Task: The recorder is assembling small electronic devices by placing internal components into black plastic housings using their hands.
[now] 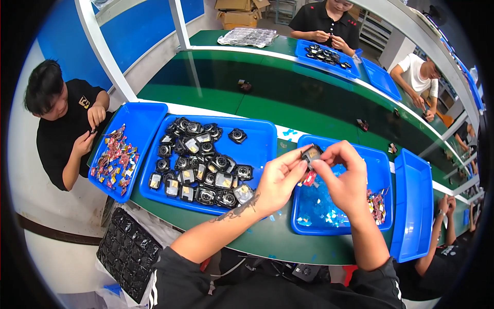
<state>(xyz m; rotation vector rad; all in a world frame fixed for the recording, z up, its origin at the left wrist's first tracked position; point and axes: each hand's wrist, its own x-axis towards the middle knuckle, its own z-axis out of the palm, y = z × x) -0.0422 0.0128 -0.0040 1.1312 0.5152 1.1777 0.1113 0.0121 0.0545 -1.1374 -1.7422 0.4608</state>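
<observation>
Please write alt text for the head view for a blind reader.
Left hand and right hand hold a small black device over a blue tray of blue film and small red parts. To the left, another tray holds many black devices; other people are around the green table.

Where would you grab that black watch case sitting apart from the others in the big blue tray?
Probably by two opposite side edges, from straight above: the watch case looks to lie flat on the blue tray, away from the pile, leaving its sides clear.
</observation>
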